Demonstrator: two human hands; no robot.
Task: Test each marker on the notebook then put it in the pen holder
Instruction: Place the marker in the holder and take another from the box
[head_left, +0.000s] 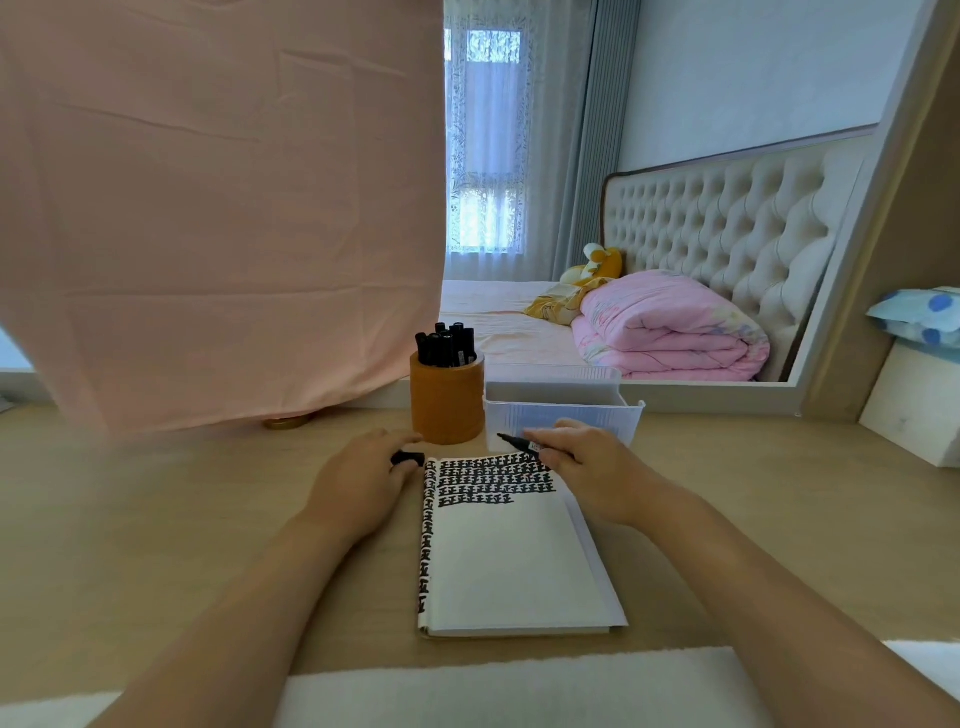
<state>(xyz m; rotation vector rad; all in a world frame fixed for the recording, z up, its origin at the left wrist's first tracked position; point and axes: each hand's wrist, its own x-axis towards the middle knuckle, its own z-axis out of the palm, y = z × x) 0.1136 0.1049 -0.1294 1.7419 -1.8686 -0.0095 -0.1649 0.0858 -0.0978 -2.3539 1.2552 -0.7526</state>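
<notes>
Black marker (519, 443), uncapped, pinched in curled fingers of right hand (587, 467), tip pointing left over far edge of open white paper notebook (514, 561). Small black cap (408, 458) held at fingertips of left hand (358, 483), just left of notebook's far corner. Notebook flat on pale wooden tabletop (208, 519), rows of black marks across far part of page. Beyond the hands, brown cylindrical pen holder (447, 402) with several black markers upright; translucent white plastic bin (563, 410) just right of it.
</notes>
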